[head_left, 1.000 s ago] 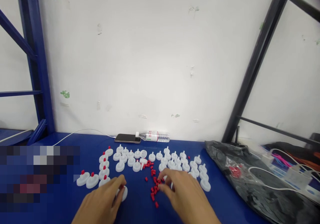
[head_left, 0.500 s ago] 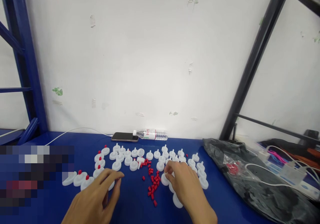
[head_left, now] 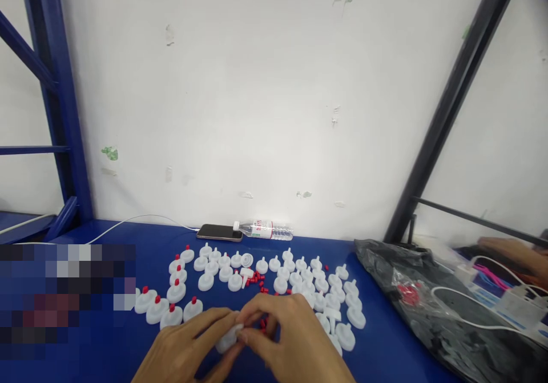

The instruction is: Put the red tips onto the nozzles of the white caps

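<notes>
Low over the near part of the blue table, my left hand (head_left: 188,343) is closed around a white plastic nozzle cap (head_left: 225,342), which lies tilted in its fingers. The fingertips of my right hand (head_left: 293,334) pinch at the spout end of the same cap, hiding that end. Loose small red tip caps (head_left: 262,284) lie behind and partly under my right hand. To the left stand several nozzle caps with red tips (head_left: 172,316). Bare white nozzle caps (head_left: 308,283) crowd the right side, and another group of white caps (head_left: 212,267) stands behind the hands.
Along the wall lie a phone (head_left: 219,232) on a white cable and a clear plastic bottle (head_left: 269,230). A black plastic bag (head_left: 411,297) covers the right side, with a power strip (head_left: 509,309) and cables beyond it. Metal frame posts (head_left: 445,115) rise at both sides.
My right hand has moved left from the white caps to meet my left hand. A white nozzle cap now shows between them. The view has shifted slightly.
</notes>
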A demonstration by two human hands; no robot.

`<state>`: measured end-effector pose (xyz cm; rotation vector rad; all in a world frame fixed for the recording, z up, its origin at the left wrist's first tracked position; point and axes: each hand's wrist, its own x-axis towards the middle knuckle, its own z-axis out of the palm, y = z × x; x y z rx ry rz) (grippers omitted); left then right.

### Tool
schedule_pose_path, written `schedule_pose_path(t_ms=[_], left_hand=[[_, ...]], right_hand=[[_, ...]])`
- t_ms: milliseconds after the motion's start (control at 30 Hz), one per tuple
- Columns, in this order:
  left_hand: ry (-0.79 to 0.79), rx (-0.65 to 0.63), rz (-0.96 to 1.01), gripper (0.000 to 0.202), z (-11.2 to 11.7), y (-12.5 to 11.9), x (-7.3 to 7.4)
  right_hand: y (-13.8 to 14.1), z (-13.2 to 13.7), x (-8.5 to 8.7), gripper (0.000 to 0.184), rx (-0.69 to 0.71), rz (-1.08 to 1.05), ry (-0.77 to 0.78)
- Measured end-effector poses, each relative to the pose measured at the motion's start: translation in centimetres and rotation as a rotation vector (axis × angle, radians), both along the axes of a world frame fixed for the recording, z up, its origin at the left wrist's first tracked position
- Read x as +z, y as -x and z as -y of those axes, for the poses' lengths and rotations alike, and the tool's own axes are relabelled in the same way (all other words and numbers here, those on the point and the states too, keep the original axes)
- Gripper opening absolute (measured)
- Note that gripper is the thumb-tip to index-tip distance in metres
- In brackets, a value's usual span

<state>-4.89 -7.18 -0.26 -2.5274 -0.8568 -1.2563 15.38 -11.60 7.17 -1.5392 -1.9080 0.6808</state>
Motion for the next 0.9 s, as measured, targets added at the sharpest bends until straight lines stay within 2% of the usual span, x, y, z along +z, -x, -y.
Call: schedule_pose_path(t_ms=[100,167,233,400,567,667,900], left_hand=[[0.002,0.086,-0.040,0.030,-0.8,0.1,-0.5],[0.054,0.098,-0.107,0.031,-1.0,0.1,-0.9],[0.118,0.088,-0.178,0.026,-1.0,0.2,-1.2],[0.209,0.116,-0.291,0.022,-1.0,0.4,-1.8],[0.333,0.158,-0.381,0.020,-1.2,0.2,-1.7],[0.429,0.178,-0.397,0.019,-1.0,-0.1,-1.3],[0.479,0.246,-0.378,0.018,-0.7,-0.4,-1.4]], right_hand=[[-0.8,0.0,-0.3,0.018,-0.123,0.191,0.039],[-1.5,-0.1,-0.5,0.015,-0.218,0.378,0.119],[-2.0,-0.1,-0.7,0.012,-0.253,0.492,0.193],[-1.3,-0.4,-0.6,0.016,-0.184,0.510,0.281],[-0.4,-0.4,0.2,0.024,-0.102,0.586,0.341],[-0.8,-0.2,-0.1,0.023,-0.076,0.563,0.282],[-1.3,-1.0,-1.3,0.029,-0.149,0.201,-0.088]])
